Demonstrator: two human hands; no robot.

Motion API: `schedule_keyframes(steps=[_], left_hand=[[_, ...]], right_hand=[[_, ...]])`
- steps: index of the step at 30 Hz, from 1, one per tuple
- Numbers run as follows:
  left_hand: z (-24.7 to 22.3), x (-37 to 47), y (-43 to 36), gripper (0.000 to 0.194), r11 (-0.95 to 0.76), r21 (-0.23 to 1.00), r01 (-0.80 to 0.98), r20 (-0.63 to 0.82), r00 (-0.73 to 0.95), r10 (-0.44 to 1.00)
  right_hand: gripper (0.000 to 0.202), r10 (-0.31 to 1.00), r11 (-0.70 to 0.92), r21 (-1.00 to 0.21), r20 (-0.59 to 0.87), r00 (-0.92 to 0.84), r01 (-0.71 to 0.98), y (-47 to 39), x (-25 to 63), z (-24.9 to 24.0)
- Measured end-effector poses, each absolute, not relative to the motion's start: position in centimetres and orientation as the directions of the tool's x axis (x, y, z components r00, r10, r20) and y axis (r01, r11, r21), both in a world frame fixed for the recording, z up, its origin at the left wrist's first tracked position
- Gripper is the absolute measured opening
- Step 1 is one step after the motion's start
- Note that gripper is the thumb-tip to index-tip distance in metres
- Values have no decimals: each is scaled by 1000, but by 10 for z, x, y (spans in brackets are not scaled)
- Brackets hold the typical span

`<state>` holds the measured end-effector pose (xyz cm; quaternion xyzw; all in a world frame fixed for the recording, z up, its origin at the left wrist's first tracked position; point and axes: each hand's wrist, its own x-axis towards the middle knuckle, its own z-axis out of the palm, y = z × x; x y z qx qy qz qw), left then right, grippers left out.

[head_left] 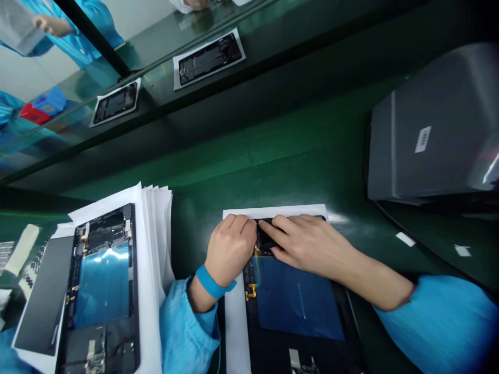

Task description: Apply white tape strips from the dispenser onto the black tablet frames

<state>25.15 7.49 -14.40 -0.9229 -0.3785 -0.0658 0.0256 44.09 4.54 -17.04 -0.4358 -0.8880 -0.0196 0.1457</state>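
Observation:
An open black tablet housing [300,296] with a blue inner panel lies on white paper [236,332] in front of me. My left hand [232,246], with a blue band at the wrist, is closed at the housing's upper left corner; what its fingers hold, if anything, is hidden. My right hand [307,241] lies over the top edge from the right, its index finger pointing to that corner and its fingers partly spread. Under the right fingers is a small black part of the housing. A gold flex cable [250,292] shows along the left side.
At the left, another open tablet [103,291] rests on stacked white papers [152,259] beside a dark flat panel [44,296]. Two housings [210,58] [116,104] sit on the raised shelf. A grey machine [432,124] stands right, with a cable. People in blue are beyond.

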Motion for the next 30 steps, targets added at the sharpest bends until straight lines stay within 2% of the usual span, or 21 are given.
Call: schedule_keyframes(steps=[11, 19, 22, 26, 30], left_hand=[[-147, 250, 74, 20, -741, -28, 671, 181, 733, 656], [-143, 246, 75, 19, -758, -20, 652, 212, 743, 634], [-142, 246, 77, 21, -763, -14, 646, 225, 745, 628], [-141, 247, 81, 24, -759, -6, 651, 223, 741, 633], [-138, 249, 82, 25, -752, 3, 659, 180, 739, 649]], right_hand=[[29, 811, 572, -69, 200, -550, 818, 41, 431, -161], [28, 841, 537, -108, 150, -520, 837, 43, 428, -158], [28, 842, 534, -141, 184, -508, 834, 43, 431, -160], [39, 803, 575, -126, 276, -528, 809, 42, 437, -164], [36, 812, 569, -125, 246, -530, 813, 44, 438, -164]])
